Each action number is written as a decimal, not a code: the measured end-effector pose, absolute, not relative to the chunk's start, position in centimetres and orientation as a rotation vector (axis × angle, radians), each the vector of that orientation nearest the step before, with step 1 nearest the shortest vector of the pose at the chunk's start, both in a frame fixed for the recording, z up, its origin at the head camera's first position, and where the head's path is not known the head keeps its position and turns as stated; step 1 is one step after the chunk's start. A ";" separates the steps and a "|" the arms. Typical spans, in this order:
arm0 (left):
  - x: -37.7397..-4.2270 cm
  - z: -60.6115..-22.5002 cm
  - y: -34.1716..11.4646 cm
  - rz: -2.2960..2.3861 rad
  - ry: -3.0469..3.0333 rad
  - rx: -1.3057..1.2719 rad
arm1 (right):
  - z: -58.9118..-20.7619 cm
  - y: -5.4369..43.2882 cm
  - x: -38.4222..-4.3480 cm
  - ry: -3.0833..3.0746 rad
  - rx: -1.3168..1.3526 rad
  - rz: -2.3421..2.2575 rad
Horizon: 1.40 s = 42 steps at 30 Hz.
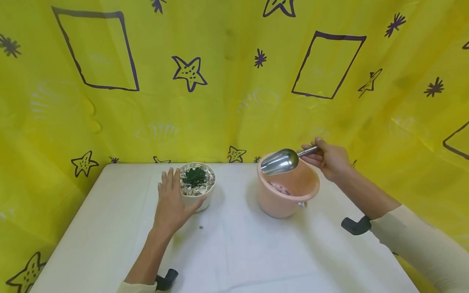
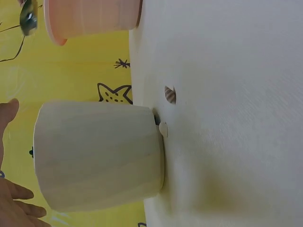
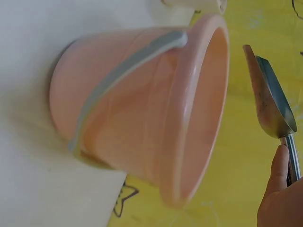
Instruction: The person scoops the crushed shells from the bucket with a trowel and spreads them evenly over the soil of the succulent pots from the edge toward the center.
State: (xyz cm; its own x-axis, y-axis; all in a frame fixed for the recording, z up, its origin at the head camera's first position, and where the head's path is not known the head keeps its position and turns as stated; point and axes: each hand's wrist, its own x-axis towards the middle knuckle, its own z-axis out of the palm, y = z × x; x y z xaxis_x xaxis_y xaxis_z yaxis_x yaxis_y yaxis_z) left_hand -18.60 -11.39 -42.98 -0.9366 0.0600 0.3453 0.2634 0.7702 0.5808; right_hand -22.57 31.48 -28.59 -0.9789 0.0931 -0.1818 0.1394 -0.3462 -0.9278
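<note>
My right hand [image 1: 331,159] grips the handle of a metal scoop [image 1: 281,161] above a pink bucket [image 1: 282,203]. Pebbles [image 1: 279,188] lie in the bottom of the bucket. In the right wrist view the scoop [image 3: 272,106] is raised beyond the bucket's rim, and whether anything lies in it is hidden there. My left hand [image 1: 173,204], fingers straight and thumb spread, is beside a white pot [image 1: 199,203] holding a green succulent [image 1: 195,176] amid pale pebbles. Whether its fingers touch the pot I cannot tell.
A small striped stone or shell [image 2: 170,95] lies on the white tabletop [image 1: 234,252], and a pale pebble [image 2: 163,129] sits against the pot's base. The bucket's grey handle [image 3: 120,78] hangs down its side. A yellow patterned curtain [image 1: 227,110] stands behind the table.
</note>
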 end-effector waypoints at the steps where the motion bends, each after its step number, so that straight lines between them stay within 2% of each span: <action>1: -18.5 -42.9 -11.6 -0.927 -2.658 -0.256 | -28.6 31.9 -22.6 1.809 0.303 -2.536; 10: -17.4 -43.4 -13.0 -0.817 -2.697 -0.277 | -30.4 33.8 -22.9 2.080 0.334 -2.306; 17: -16.7 -43.1 -14.3 -0.717 -2.707 -0.277 | -31.7 32.2 -23.2 2.523 0.070 -1.871; 25: -15.9 -43.3 -15.4 -0.632 -2.766 -0.255 | -33.3 30.4 -24.1 2.596 -0.066 -1.638; 42: -14.6 -44.8 -16.6 -0.573 -2.767 -0.294 | -35.2 29.7 -25.0 2.459 0.062 -1.552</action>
State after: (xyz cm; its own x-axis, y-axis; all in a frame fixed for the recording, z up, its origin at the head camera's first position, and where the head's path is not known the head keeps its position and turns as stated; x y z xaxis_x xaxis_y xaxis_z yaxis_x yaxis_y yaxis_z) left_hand -14.62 -16.58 -44.76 -0.9343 0.1371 0.3290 0.2564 0.8997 0.3532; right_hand -25.00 29.69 -35.24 -0.9720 -0.0879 -0.2177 0.1588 0.4370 -0.8853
